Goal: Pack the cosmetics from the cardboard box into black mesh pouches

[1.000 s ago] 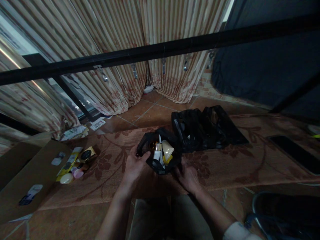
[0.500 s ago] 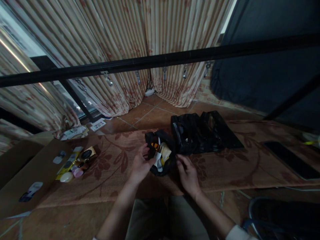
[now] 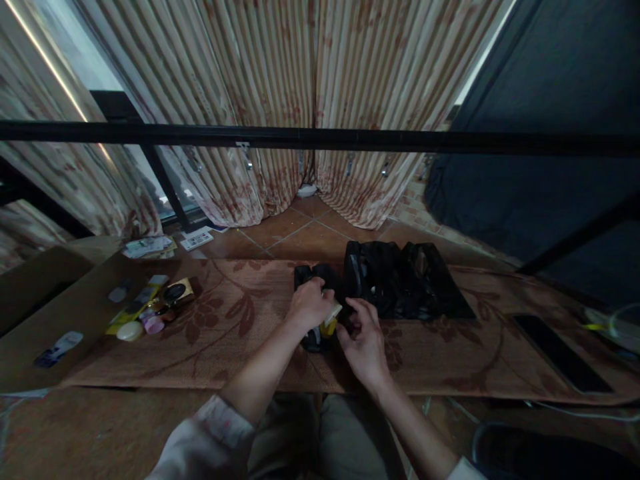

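Pouch (image 3: pixel 306 275), at centre frame on the mat (image 3: pixel 225 333), is seen stuffed with tubes (image 3: pixel 331 316) and not yet closed; loose items (image 3: pixel 150 313) are spread at middle left. The left hand (image 3: pixel 310 305) is clamped over its top, forearm outstretched. The right hand (image 3: pixel 364 340) is curled against its right edge, grip unclear.

Bare hands (image 3: pixel 310 305), pale pushed-up sleeves (image 3: pixel 200 437), perhaps khaki trousers (image 3: pixel 320 427)
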`<state>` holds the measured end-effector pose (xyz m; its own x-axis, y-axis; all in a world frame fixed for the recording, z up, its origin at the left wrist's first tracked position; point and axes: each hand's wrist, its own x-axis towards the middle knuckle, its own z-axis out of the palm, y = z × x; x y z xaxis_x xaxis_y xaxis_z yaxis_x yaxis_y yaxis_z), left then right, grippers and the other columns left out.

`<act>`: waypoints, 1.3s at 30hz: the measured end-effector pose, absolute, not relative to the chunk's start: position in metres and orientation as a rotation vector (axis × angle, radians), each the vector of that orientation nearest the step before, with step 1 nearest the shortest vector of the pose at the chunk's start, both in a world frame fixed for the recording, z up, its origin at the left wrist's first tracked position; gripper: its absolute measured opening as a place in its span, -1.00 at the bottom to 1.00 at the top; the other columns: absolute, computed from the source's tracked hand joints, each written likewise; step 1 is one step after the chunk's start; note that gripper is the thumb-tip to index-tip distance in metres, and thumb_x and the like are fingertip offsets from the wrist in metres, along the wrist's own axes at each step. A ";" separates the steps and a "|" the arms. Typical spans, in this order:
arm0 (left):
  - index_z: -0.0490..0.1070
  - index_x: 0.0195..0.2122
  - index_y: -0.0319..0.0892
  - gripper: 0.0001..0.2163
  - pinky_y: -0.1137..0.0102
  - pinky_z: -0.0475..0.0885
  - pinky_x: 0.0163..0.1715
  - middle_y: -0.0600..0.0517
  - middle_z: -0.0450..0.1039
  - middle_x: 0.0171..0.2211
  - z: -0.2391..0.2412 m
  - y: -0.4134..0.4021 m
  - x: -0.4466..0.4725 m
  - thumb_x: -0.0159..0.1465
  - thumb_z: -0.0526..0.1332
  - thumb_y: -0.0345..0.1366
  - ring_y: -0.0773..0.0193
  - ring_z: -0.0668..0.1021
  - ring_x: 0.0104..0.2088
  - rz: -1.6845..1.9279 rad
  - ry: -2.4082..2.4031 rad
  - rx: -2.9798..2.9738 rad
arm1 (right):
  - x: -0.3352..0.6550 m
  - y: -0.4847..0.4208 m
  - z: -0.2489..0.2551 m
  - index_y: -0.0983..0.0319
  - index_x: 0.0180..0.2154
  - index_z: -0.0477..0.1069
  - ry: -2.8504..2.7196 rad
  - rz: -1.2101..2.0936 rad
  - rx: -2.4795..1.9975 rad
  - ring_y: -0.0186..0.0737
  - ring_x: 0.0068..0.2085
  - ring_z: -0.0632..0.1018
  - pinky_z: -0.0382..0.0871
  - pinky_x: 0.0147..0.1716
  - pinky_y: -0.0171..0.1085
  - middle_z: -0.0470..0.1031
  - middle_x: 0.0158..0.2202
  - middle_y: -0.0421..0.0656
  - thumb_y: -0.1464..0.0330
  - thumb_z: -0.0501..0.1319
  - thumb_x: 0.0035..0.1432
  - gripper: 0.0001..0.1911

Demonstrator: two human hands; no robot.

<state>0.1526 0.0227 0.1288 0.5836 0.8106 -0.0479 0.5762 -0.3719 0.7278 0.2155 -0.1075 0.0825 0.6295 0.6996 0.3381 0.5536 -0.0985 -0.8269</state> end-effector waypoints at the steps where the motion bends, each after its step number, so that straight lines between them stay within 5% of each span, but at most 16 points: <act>1: 0.47 -0.24 -0.25 -0.78 0.33 0.31 -0.07 -0.17 0.50 -0.19 0.129 0.029 0.163 0.14 0.17 -0.25 0.09 0.49 -0.09 0.309 1.154 2.005 | 0.215 -0.109 0.080 0.18 0.03 0.29 -1.016 0.172 -1.742 -0.29 -0.23 0.42 0.43 -0.26 -0.24 0.21 0.04 -0.05 0.35 0.15 0.04 -0.54; 4: 0.48 -0.38 -0.31 -0.75 0.39 0.38 -0.26 -0.17 0.52 -0.34 0.128 0.042 0.189 0.15 0.17 -0.19 0.15 0.55 -0.25 0.240 1.172 1.866 | 0.214 -0.113 0.075 0.14 0.01 0.30 -1.010 0.175 -1.698 -0.29 -0.20 0.42 0.42 -0.21 -0.23 0.21 0.05 -0.08 0.36 0.14 0.05 -0.57; 11: 0.46 -0.36 -0.39 -0.82 0.52 0.27 -0.64 -0.02 0.46 -0.55 0.129 0.038 0.201 0.08 0.24 -0.34 0.42 0.40 -0.64 0.258 1.129 1.638 | 0.217 -0.117 0.077 0.14 -0.01 0.32 -1.006 0.234 -1.672 -0.27 -0.18 0.42 0.42 -0.20 -0.22 0.22 0.05 -0.06 0.33 0.14 0.08 -0.61; 24: 0.29 -0.75 -0.25 -0.84 0.52 0.23 -0.62 0.12 0.22 -0.77 0.129 0.038 0.187 -0.15 0.27 -0.49 0.38 0.38 -0.61 0.249 1.051 1.763 | 0.217 -0.117 0.077 0.15 -0.02 0.34 -1.000 0.226 -1.631 -0.25 -0.13 0.43 0.40 -0.10 -0.16 0.23 0.05 -0.06 0.33 0.13 0.11 -0.65; 32: 0.31 -0.53 -0.26 -0.91 0.53 0.33 -0.60 0.10 0.28 -0.69 0.137 0.036 0.193 0.09 0.08 -0.43 0.43 0.38 -0.66 0.308 1.058 1.564 | 0.221 -0.125 0.080 0.16 -0.02 0.33 -1.004 0.199 -1.679 -0.22 -0.11 0.44 0.41 -0.12 -0.16 0.23 0.06 -0.04 0.27 0.12 0.14 -0.65; 39: 0.31 -0.50 -0.27 -0.96 0.49 0.38 -0.56 0.12 0.26 -0.71 0.141 0.050 0.168 0.07 0.10 -0.45 0.41 0.40 -0.68 0.233 1.113 1.572 | 0.211 -0.121 0.077 0.14 0.06 0.29 -1.213 0.222 -1.773 -0.13 0.10 0.33 0.28 0.05 -0.09 0.23 0.11 -0.05 0.20 0.09 0.18 -0.59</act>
<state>0.1680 0.0496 0.1409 0.5327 0.7445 -0.4024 0.5207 0.0865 0.8493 0.2109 -0.1210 0.0766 0.4932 0.8026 0.3356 0.6314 -0.0648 -0.7728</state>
